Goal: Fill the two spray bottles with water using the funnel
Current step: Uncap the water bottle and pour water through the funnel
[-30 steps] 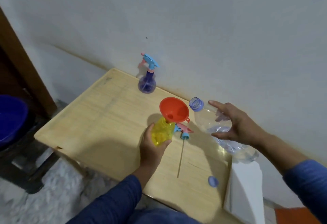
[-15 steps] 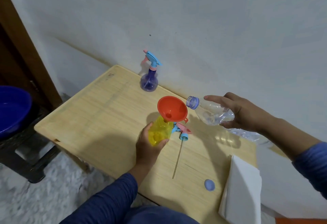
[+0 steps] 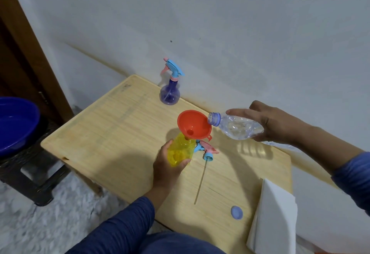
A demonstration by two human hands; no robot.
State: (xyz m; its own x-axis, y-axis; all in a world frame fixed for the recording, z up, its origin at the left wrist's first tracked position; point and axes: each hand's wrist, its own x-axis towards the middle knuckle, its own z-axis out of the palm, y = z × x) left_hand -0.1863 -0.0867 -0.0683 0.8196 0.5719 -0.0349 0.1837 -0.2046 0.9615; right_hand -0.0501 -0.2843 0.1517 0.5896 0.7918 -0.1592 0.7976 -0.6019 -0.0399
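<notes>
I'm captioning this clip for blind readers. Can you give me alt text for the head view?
The right hand tips an open water bottle over a red funnel set in a yellow spray bottle, which the left hand steadies on a wooden table. A capped purple spray bottle stands by the wall.

A pale wooden table [image 3: 112, 139] stands against a grey-white wall [image 3: 240, 23]; a stack of white paper [image 3: 274, 217] rests on the table's near right corner, overhanging the edge; to the left, a blue basin [image 3: 16, 123] sits on a black stool [image 3: 34, 175], only partly in view; behind it rises a brown wooden frame [image 3: 26, 39], running from the top left corner down toward the floor; the floor [image 3: 40, 227] below is speckled grey and white, blurred.
</notes>
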